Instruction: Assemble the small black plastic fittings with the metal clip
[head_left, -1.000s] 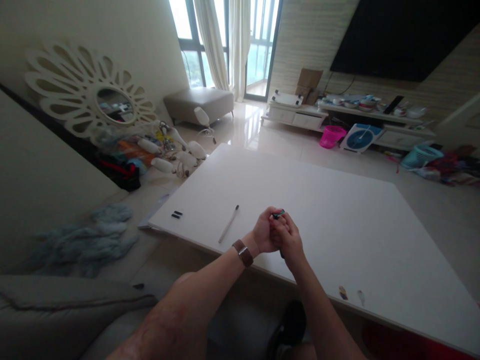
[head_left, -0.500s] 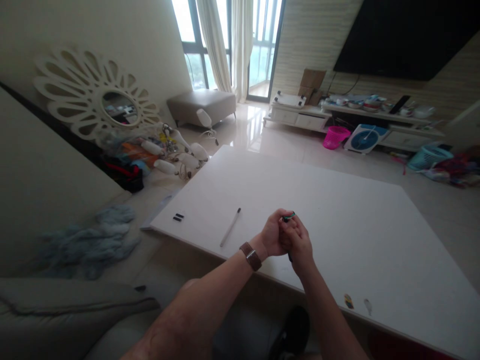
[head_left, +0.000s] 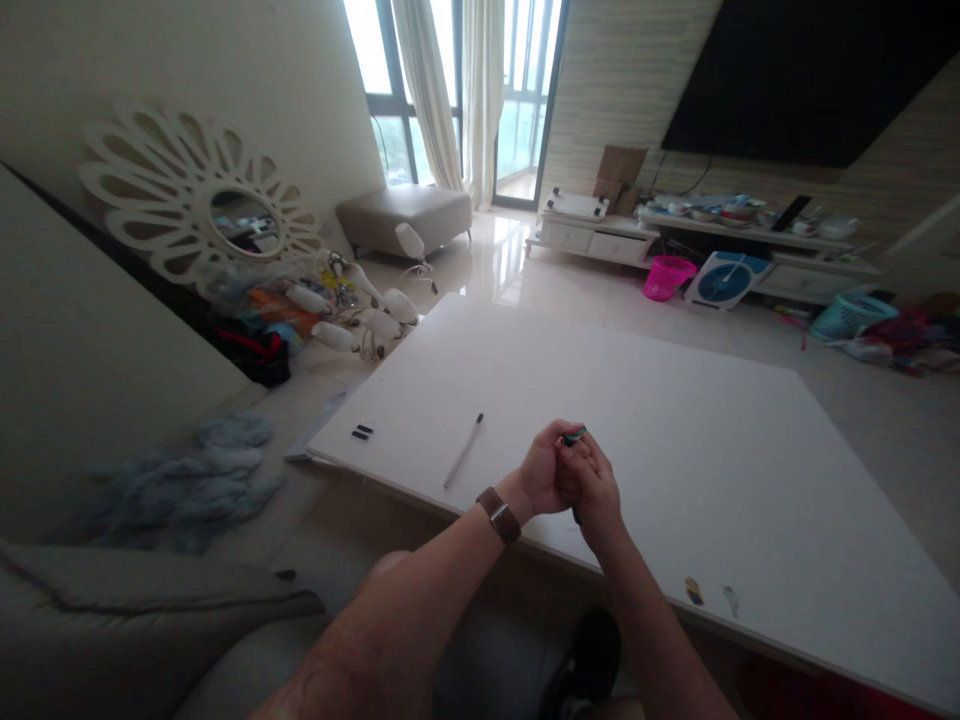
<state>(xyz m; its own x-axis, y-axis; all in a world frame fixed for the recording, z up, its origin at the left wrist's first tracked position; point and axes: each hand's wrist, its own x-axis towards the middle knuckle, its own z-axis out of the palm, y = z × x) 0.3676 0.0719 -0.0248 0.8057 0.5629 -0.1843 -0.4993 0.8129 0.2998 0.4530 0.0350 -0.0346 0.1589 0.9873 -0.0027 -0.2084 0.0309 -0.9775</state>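
Above the near part of a white tabletop, my left hand and my right hand are clasped together, both closed. Between them is a small dark object with a green edge; its top shows at the thumbs and a dark end pokes out below. The fingers cover most of it, so I cannot tell its kind. A brown watch strap circles my left wrist. Left of the hands lies a slim pale stick with a dark tip, pen-like. Two small black pieces lie farther left.
Near the front edge at right are a small yellow-and-dark item and a small greyish item. A lamp with white shades stands beyond the left edge. A pink basket and blue fan sit on the floor behind.
The view has shifted slightly. Both hands stay clasped around the dark-and-green object in almost the same place, and the things on the tabletop lie as before.
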